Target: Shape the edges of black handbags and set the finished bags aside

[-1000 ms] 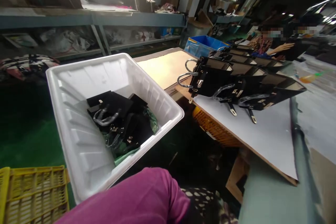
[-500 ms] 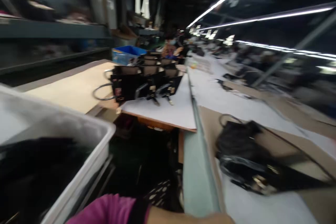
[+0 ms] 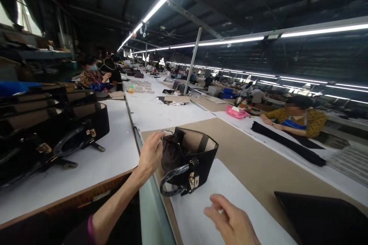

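Note:
A black handbag [image 3: 207, 160] stands upright on the table, its top open and a beige interior showing. Dark lining bunches out at its left side, and a plastic-wrapped handle [image 3: 165, 191] hangs at the front beside a gold clasp [image 3: 194, 180]. My left hand [image 3: 151, 153] is at the bag's upper left edge, fingers curled on it; the fingertips are partly hidden. Over the white sheet, in front and to the right of the bag, my right hand [image 3: 231, 218] is open, thumb and fingers apart, holding nothing.
Several similar black handbags [image 3: 97, 120] stand in rows on the left table. A black flat piece [image 3: 322, 214] lies at lower right. Across the table a person in a yellow patterned top [image 3: 316, 122] sits near a black roll [image 3: 287, 143] and a pink basket [image 3: 237, 113].
My view has swung right and steadied. The handbag, which lay collapsed on the table, now stands upright. Both my hands have come into view around it.

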A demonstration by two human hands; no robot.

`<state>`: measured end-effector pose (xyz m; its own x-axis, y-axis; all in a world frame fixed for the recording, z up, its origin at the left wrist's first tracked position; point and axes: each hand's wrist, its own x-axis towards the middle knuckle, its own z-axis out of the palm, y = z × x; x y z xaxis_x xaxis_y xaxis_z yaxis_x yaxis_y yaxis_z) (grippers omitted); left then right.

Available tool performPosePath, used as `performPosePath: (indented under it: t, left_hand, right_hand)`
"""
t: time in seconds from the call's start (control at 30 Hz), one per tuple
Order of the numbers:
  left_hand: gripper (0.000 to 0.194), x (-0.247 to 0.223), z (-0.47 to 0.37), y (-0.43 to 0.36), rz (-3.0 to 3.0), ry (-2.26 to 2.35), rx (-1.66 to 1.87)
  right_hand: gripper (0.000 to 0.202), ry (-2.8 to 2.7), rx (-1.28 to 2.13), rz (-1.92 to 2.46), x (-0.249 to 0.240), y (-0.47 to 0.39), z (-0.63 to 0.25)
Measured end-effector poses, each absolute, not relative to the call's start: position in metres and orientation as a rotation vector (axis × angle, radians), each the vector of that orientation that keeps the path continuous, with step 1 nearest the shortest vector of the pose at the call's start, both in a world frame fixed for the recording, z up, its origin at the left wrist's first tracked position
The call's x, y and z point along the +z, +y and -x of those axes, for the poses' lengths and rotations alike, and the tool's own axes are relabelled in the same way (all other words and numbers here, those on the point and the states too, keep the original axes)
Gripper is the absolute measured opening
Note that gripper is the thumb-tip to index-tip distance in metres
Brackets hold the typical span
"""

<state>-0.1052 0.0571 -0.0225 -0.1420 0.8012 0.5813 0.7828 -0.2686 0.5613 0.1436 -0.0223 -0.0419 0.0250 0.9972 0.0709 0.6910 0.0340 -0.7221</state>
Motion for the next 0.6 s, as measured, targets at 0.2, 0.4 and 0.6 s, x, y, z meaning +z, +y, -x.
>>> performPosePath:
  t: [0.2, 0.4, 0.6]
  left_hand:
    - [0.051, -0.006, 0.120, 0.157, -2.201, 1.864, 0.802]
    - [0.026, -0.003, 0.117, 0.183, -2.276, 1.679, 0.448]
    - [0.029, 0.006, 0.107, 0.165, -2.246, 1.463, 0.298]
  right_hand:
    - [0.028, -1.753, 0.479, 1.661, -0.037, 0.018, -0.096]
    - [0.030, -1.718, 0.634, 1.638, -0.052, 0.034, -0.094]
    - [0.032, -1.403, 1.035, 1.325, -0.034, 0.026, -0.146]
